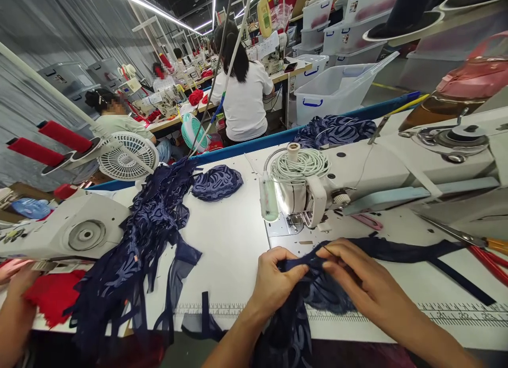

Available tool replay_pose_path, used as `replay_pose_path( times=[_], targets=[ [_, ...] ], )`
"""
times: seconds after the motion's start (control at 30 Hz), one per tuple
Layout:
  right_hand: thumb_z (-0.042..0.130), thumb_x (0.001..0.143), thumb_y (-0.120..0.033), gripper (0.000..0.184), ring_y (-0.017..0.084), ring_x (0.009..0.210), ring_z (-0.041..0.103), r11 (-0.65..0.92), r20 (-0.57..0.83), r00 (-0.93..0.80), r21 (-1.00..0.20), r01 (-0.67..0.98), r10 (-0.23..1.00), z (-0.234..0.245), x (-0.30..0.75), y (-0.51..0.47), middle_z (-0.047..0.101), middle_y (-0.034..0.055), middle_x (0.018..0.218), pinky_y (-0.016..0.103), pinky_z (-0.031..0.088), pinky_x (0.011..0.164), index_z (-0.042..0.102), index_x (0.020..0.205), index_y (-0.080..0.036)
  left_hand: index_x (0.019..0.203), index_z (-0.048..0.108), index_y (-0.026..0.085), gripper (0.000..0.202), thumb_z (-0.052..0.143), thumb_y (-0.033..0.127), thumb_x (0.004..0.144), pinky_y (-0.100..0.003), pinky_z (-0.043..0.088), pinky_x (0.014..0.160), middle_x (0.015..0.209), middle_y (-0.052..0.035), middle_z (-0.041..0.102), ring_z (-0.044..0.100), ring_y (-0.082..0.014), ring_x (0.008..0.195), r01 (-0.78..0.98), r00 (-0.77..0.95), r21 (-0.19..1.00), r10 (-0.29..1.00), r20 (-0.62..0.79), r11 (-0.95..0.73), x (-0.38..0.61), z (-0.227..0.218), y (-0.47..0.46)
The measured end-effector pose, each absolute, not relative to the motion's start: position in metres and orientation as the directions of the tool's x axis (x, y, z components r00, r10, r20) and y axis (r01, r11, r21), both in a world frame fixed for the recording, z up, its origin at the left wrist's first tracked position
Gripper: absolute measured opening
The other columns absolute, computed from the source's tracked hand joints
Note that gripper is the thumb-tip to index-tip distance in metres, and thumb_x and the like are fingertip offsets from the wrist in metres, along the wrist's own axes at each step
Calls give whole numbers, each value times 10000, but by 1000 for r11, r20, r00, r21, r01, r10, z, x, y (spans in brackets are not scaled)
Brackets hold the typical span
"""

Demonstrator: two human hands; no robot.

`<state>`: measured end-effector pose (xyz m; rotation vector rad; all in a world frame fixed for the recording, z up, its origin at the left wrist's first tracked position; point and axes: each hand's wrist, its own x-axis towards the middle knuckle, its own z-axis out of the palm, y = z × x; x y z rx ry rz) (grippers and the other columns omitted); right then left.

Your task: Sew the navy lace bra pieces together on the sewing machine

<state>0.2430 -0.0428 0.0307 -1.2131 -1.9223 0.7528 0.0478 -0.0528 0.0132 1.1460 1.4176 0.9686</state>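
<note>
Between thumb and fingers, my left hand (277,278) pinches the upper edge of a navy lace fabric piece (327,291). My right hand (355,270) is closed on the same edge, a short way to the right. The patterned lace hangs below both hands and over the table's front edge. From it or beside it, a navy strip (405,250) runs right across the tabletop; I cannot tell whether they are joined. Just beyond my hands stands the sewing machine's needle and presser foot area (296,222), lit by a lamp and apart from the fabric.
A heap of navy lace pieces (159,220) lies left, with a cup-shaped lace piece (217,182) beside it. Scissors (468,238) and red-handled tool (490,265) lie right. A co-worker's hand (18,294) touches red fabric (55,296) at another machine (63,227). A ruler strip (448,312) crosses the front.
</note>
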Motion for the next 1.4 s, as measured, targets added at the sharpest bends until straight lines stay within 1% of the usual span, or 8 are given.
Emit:
replay_pose_path(
  times=[0.17,0.33,0.53,0.73,0.87,0.97,1.13,1.4],
  targets=[
    [588,938,-436,188,153,688,624,312,114,-344,-736,600,932,23,225,-38,647,-18,822,257,498,588,553,866,-265,670,694,158,160,805,259,727,-252,387,654,688,13,607,517,-137,692,193,-18,977,996,-92,94,49,11,-54],
    [434,997,-289,225,126,530,543,452,274,-366,-640,621,890,11,213,-39,570,-41,657,235,419,494,458,777,-251,711,730,171,105,747,241,788,-269,398,687,714,-1,634,542,-150,710,279,13,960,1000,-15,11,49,10,-54],
    [327,1027,-249,284,156,636,565,570,475,-349,-475,671,808,8,210,-45,565,17,713,270,413,579,460,776,-237,674,696,169,127,746,250,758,-267,383,681,701,10,603,520,-141,701,273,51,961,997,-53,37,52,13,-53],
    [432,1028,-278,288,202,715,610,492,563,-242,-347,798,790,13,244,-25,636,81,770,315,398,578,581,797,-195,609,597,167,273,807,330,668,-244,294,542,570,49,508,426,-104,558,163,94,952,956,-277,260,47,14,-53],
    [425,1038,-358,303,209,1051,697,614,409,-460,-492,617,789,17,263,-18,716,84,1151,290,564,803,646,1202,-230,624,627,163,264,824,332,673,-247,326,602,635,36,544,453,-114,629,172,104,972,979,-177,157,47,16,-52],
    [460,1028,-398,381,210,1170,673,538,186,-593,-681,497,783,16,264,-18,690,64,1289,327,566,941,579,1377,-300,634,651,169,245,829,331,679,-255,346,657,682,23,573,476,-130,687,201,116,975,986,-120,95,48,19,-52],
    [490,1007,-430,362,243,1024,706,459,143,-568,-758,464,811,16,258,-15,737,85,1112,382,577,876,655,1283,-265,682,647,172,239,819,340,677,-253,347,640,677,28,562,455,-128,664,204,138,968,975,-173,143,45,25,-54],
    [453,1025,-435,280,201,876,686,476,165,-561,-744,469,811,23,262,-17,704,49,961,317,549,751,666,1002,-256,741,618,170,322,859,366,655,-240,341,608,680,43,532,427,-109,640,179,169,964,959,-228,198,38,29,-56]
  ],
)
